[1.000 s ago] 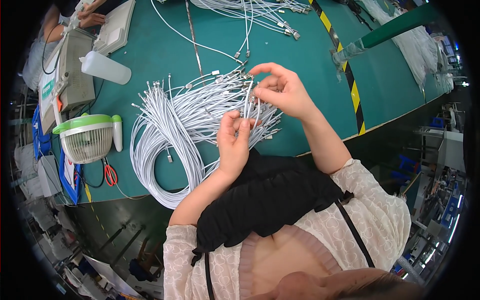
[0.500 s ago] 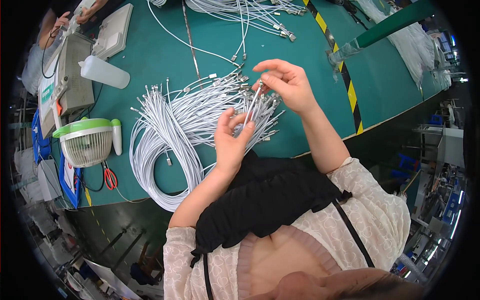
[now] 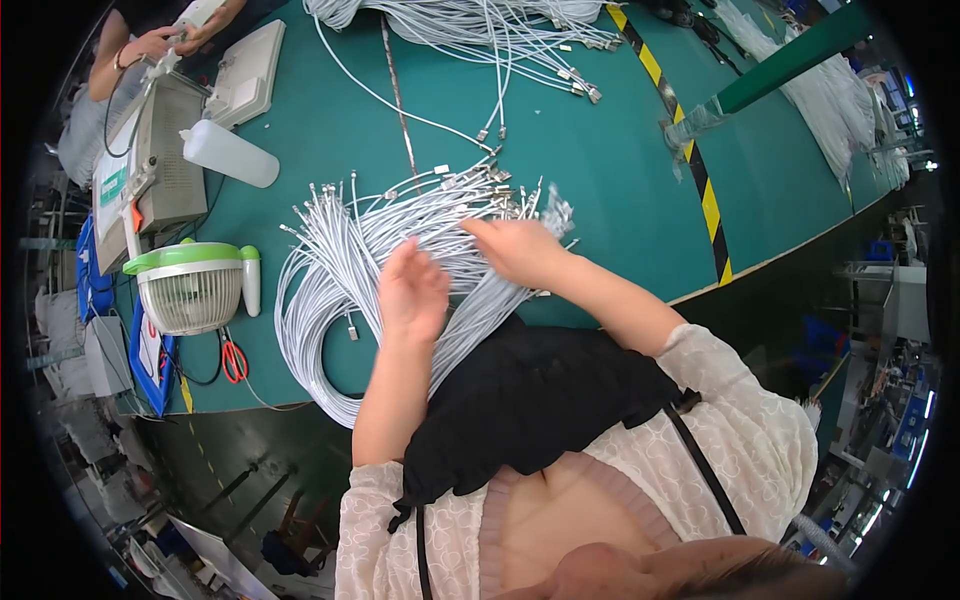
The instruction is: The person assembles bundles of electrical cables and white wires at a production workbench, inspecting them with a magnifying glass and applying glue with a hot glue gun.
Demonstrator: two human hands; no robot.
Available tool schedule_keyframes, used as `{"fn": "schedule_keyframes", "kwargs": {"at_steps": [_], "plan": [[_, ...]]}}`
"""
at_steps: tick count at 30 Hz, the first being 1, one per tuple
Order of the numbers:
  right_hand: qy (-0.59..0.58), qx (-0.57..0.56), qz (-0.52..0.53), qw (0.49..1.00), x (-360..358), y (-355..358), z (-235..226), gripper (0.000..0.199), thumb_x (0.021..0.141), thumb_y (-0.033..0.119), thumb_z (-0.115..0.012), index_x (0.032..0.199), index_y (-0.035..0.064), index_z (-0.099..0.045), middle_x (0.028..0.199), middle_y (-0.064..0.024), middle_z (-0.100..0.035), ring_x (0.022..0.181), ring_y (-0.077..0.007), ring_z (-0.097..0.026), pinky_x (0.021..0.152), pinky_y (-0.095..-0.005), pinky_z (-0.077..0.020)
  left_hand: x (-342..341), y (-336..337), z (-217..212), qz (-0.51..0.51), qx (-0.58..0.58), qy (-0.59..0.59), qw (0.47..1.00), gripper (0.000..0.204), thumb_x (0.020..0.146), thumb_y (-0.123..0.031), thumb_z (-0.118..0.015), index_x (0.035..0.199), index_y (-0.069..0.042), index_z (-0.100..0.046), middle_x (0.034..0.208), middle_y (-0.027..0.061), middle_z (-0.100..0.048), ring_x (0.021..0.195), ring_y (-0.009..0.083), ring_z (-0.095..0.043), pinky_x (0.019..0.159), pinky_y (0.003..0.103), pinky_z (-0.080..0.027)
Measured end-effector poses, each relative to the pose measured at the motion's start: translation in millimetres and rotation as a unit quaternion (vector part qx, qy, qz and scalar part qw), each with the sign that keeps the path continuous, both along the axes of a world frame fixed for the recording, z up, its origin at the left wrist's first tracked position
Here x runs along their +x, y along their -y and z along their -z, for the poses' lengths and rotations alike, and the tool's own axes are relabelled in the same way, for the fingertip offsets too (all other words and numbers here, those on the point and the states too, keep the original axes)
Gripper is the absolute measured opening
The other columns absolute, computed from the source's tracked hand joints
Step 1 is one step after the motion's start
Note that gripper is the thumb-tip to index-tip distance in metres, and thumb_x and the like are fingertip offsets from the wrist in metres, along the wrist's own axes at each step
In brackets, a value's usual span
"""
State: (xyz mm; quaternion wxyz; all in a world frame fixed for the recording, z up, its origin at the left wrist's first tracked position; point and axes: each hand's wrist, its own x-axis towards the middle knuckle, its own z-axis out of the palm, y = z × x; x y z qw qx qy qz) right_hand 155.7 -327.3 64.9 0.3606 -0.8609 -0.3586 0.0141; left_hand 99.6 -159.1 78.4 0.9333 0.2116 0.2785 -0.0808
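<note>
A large looped bundle of white cables (image 3: 305, 335) with metal plug ends lies on the green table in front of me. My left hand (image 3: 413, 295) hovers over the middle of the bundle, fingers up and loosely apart, with nothing seen in them. To its right, my right hand (image 3: 522, 252) reaches across the cables near their plug ends (image 3: 500, 185). Its index finger points left; the other fingers are blurred or turned under, so whether they grip a cable is hidden.
Left of the bundle stand a green-and-white fan (image 3: 190, 290), a white bottle (image 3: 230, 153), red-handled scissors (image 3: 233, 360) and a beige instrument (image 3: 165, 165). Another person's hands (image 3: 165, 42) work at the far left. More white cables (image 3: 470, 25) lie at the back; striped tape (image 3: 700, 180) crosses the right.
Both hands have moved apart from the cable end they held up between them. My right hand has dropped toward the bundle; my left has shifted left. The view has shifted slightly.
</note>
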Motion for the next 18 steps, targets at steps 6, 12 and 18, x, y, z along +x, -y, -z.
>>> {"fn": "schedule_keyframes", "kwargs": {"at_steps": [6,12,18], "plan": [[-0.118,-0.128,-0.054,0.983,-44.2,51.4,25.8,0.019,0.082,0.02,-0.045,0.093,0.0073,-0.053,0.076,-0.0144,-0.059,0.067,-0.034,-0.057,0.058,-0.0444,-0.0449,-31.0,-85.6,-49.5,-0.093,-0.004,0.115,0.989,0.018,0.085,-0.015,-0.046,0.068,-0.011,-0.046,0.053,-0.0036,-0.03,0.048,0.0097,-0.031,0.052,0.027,-0.028],[-0.026,-0.176,-0.03,0.984,-32.5,33.1,19.9,0.016,0.08,0.019,-0.05,0.091,0.0078,-0.054,0.075,-0.0137,-0.059,0.071,-0.0327,-0.057,0.059,-0.0429,-0.0444,-27.9,-57.6,-33.7,-0.081,0.021,0.17,0.982,0.014,0.084,-0.012,-0.047,0.071,-0.009,-0.047,0.058,-0.0017,-0.037,0.055,0.0116,-0.039,0.06,0.029,-0.035],[-0.162,0.104,-0.141,0.971,-33.1,-30.2,3.0,0.022,0.077,0.021,-0.059,0.091,0.0041,-0.055,0.071,-0.0105,-0.058,0.064,-0.027,-0.057,0.057,-0.036,-0.0451,-26.9,-2.8,-37.7,0.172,0.132,0.267,0.939,0.019,0.078,-0.005,-0.057,0.096,-0.004,-0.055,0.082,0.0077,-0.059,0.076,0.0154,-0.054,0.076,0.032,-0.04]]}}
